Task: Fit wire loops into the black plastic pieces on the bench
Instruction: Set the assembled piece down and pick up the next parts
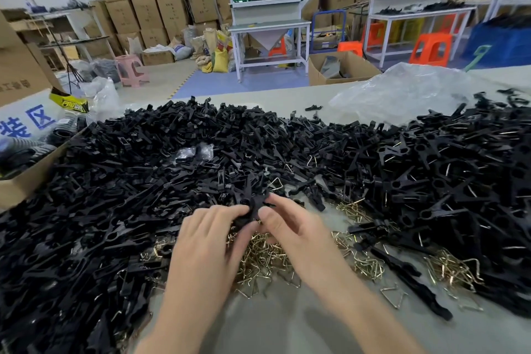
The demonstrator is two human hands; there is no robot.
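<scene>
Bench point(287, 325) crowded; left hand point(207, 236) and right hand point(290, 227) pinch one black plastic piece point(253, 204), judged light and rigid, best held at its hub.

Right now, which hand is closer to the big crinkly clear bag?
Right. The right hand is below-left of the clear bag in the view; the left hand is even farther left. Both grip one black plastic piece.

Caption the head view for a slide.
Left hand and right hand grip one black plastic piece over loose wire loops, amid heaped black pieces.
</scene>
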